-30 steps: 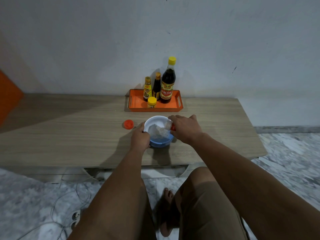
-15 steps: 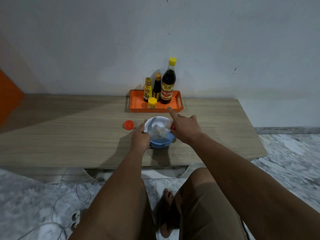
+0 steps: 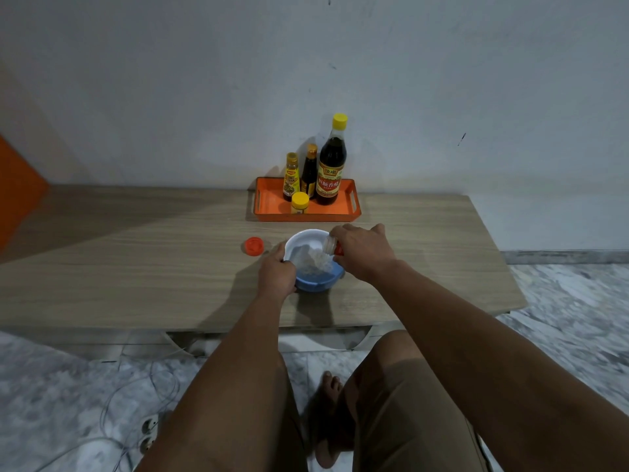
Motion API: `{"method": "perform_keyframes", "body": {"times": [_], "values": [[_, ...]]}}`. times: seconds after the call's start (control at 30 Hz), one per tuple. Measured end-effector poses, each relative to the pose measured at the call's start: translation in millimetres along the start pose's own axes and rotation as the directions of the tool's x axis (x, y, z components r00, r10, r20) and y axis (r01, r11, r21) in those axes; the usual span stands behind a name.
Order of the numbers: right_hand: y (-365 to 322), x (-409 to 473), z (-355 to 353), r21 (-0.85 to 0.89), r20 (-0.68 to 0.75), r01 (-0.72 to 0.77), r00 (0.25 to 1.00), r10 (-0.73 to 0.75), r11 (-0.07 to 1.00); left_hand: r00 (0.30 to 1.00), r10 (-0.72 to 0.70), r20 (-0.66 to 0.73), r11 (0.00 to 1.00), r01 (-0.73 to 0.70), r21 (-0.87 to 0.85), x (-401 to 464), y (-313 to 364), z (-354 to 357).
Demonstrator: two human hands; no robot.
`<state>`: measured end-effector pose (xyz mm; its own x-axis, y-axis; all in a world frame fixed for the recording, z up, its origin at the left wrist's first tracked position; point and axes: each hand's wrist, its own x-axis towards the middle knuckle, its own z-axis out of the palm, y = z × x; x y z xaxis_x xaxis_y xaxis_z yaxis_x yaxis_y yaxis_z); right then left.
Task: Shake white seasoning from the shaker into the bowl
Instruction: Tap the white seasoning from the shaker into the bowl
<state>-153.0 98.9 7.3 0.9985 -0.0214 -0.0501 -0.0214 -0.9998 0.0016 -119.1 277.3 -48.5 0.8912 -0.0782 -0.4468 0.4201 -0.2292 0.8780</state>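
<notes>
A blue bowl (image 3: pixel 318 284) with a white inside stands on the wooden table (image 3: pixel 136 267), tipped a little toward me. My left hand (image 3: pixel 276 274) grips its left rim. My right hand (image 3: pixel 364 250) holds a small clear shaker (image 3: pixel 331 246) with a red label, tilted mouth-down over the bowl's right edge. White seasoning (image 3: pixel 315 262) streams from it and lies in a heap inside the bowl. The shaker's red cap (image 3: pixel 254 246) rests on the table left of the bowl.
An orange tray (image 3: pixel 272 207) behind the bowl holds three sauce bottles and a small yellow-capped jar (image 3: pixel 300 203). A wall stands right behind it. The table's front edge is close to my knees; cables and a power strip (image 3: pixel 149 434) lie on the floor.
My right index finger, pointing up half a second ago, has curled back onto the shaker. The shaker stays tilted over the bowl. My left hand has kept its hold.
</notes>
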Motion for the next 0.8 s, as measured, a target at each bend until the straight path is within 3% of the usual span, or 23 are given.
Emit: {"method": "perform_keyframes", "body": {"times": [0.4,0.8], "values": [[-15.8,17.2,-8.0,-0.009,-0.073,-0.023,0.997,0.022,1.000,1.000,-0.028,0.000,0.998,0.028,0.050,1.3,1.6,-0.5],[-15.1,7.0,-1.4,0.036,-0.005,0.053,0.999,-0.053,0.998,0.999,-0.035,0.008,0.999,0.034,0.013,0.7,0.7,-0.9]]}}
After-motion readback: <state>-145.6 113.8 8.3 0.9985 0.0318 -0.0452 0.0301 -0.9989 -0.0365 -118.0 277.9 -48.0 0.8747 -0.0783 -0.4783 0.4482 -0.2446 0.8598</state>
